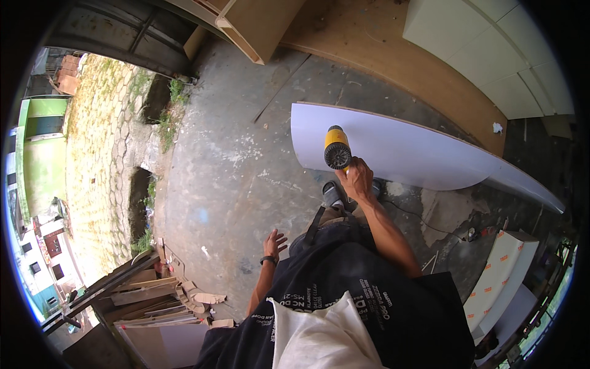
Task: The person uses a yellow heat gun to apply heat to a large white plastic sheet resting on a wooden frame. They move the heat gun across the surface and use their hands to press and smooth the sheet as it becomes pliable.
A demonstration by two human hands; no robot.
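Observation:
My right hand (pixel 357 180) is wrapped round the handle of a yellow and black heat gun (pixel 337 149). The gun's round vented rear faces up, and its front points away from me over a long white panel (pixel 393 150). This panel has a glossy face and a curved near edge; whether the nozzle touches it I cannot tell. Down by my left hip, my left hand (pixel 275 244) hangs with its fingers apart and nothing in it. A dark band circles that wrist.
A cord (pixel 418 216) trails over the concrete floor (pixel 227 184) at right. Brown board (pixel 393 58) and white cabinets (pixel 485 55) stand beyond the panel. Wood offcuts (pixel 153 301) are piled lower left. A wrapped white box (pixel 501 277) sits lower right. My sandalled feet (pixel 332 194) are below the panel.

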